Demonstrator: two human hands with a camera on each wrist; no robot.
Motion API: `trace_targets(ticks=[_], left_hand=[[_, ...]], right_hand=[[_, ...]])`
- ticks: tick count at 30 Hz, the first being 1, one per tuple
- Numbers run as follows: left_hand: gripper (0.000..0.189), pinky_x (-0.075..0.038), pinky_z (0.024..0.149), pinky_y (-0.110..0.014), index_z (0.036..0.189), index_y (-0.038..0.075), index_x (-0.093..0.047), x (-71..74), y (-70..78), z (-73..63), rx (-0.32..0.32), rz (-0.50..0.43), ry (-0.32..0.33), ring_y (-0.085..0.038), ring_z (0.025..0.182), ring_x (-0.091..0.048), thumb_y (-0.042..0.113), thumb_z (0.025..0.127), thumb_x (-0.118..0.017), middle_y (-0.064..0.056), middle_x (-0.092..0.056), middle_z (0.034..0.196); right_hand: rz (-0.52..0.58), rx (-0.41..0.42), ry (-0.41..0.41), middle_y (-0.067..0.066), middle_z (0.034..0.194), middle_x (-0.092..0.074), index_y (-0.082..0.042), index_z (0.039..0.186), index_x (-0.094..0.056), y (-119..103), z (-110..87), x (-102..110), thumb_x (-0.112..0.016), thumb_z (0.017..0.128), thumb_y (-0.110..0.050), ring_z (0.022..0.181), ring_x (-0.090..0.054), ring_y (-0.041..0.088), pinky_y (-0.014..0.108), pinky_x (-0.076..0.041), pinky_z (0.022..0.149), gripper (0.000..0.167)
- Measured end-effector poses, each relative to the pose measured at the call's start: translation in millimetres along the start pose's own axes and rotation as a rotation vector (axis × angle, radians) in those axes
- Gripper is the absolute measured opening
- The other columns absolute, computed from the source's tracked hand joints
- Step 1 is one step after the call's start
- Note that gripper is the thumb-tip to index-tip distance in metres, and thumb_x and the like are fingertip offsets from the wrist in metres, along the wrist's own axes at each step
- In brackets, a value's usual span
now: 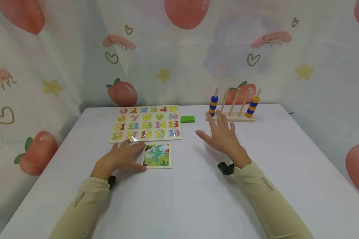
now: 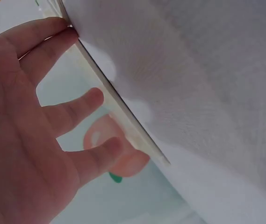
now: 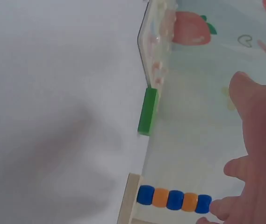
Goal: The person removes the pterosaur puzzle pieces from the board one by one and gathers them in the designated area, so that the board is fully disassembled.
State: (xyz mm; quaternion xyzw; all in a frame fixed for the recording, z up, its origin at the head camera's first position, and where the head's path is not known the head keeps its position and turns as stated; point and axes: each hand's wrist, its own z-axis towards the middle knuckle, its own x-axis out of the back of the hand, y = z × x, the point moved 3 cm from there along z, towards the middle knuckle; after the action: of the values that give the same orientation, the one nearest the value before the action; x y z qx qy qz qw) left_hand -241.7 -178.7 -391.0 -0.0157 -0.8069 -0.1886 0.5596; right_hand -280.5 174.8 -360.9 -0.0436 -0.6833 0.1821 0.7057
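My left hand point(image 1: 119, 158) lies at the left edge of a small square dinosaur picture puzzle point(image 1: 158, 155), its fingers extended and thumb near the lower left corner. Just beyond those fingertips is the front edge of a wooden number puzzle board point(image 1: 151, 113). In the left wrist view, the spread fingers point(image 2: 83, 109) of that hand overlap the board's long thin edge. My right hand point(image 1: 224, 137) has its fingers spread and holds nothing. Its fingertips overlap the left end of a wooden bead stand point(image 1: 231, 117) in the head view.
A green block point(image 1: 187, 119) lies between the number board and the bead stand. Blue and orange beads point(image 1: 251, 107) fill the stand's two end pegs; its middle pegs are bare. A fruit-print cloth point(image 1: 179, 66) hangs behind the white table point(image 1: 179, 202).
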Motion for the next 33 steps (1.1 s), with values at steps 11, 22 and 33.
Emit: trace_targets(ticks=[11, 22, 33], left_hand=[[0.102, -0.005, 0.126, -0.071, 0.168, 0.017, -0.038, 0.3, 2.2, -2.0, 0.027, -0.048, -0.029, -0.047, 0.161, -0.007, 0.054, 0.086, -0.086, -0.012, -0.032, 0.174], [0.100, -0.004, 0.126, -0.071, 0.169, 0.020, -0.037, 2.3, 0.4, -2.8, 0.041, -0.062, -0.045, -0.046, 0.162, -0.006, 0.053, 0.087, -0.085, -0.013, -0.029, 0.174], [0.101, -0.002, 0.125, -0.072, 0.169, 0.020, -0.037, 5.3, 2.1, -2.7, 0.041, -0.066, -0.041, -0.046, 0.162, -0.007, 0.054, 0.087, -0.086, -0.010, -0.032, 0.174]], right_hand=[[0.147, 0.098, -0.061, 0.025, 0.176, -0.007, -0.004, 0.171, -0.021, -36.9, 5.3, -5.2, -0.062, 0.106, -0.053, 0.162, -0.011, 0.044, 0.069, -0.014, 0.126, 0.091], [0.405, 0.200, -0.145, 0.015, 0.170, -0.037, -0.005, 0.168, -0.032, -80.1, 12.3, -18.5, -0.065, 0.107, -0.044, 0.157, -0.034, 0.034, 0.057, -0.034, 0.124, 0.079], [0.427, 0.278, -0.236, 0.022, 0.146, -0.060, -0.001, 0.157, -0.052, -118.6, 18.0, -42.0, -0.071, 0.105, -0.028, 0.135, -0.057, 0.036, 0.049, -0.052, 0.109, 0.061]])
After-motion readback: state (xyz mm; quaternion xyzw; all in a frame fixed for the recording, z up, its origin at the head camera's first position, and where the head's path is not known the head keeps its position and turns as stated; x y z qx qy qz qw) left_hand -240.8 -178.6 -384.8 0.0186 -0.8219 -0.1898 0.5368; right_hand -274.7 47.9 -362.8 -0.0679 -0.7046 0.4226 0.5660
